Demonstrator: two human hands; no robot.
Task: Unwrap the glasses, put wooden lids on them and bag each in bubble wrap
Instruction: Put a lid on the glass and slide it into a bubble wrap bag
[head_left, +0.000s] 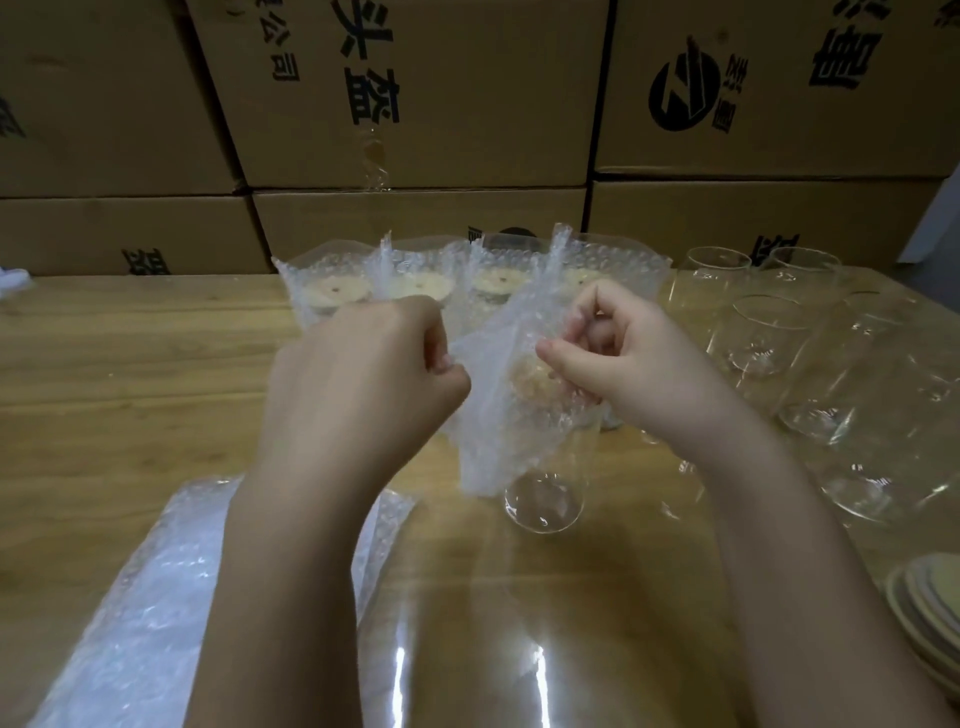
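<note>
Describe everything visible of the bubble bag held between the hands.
The bubble bag is clear dimpled plastic film, crumpled, pulled partway over a glass. A wooden lid shows through it; the glass base sticks out below. The left hand pinches its left edge, the right hand its right edge.

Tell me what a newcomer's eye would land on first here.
At centre, the left hand and right hand each pinch the bubble wrap bag, a lidded glass half inside it. Behind them stands a row of bagged glasses, with bare glasses to the right. Stacked cardboard boxes fill the background.
</note>
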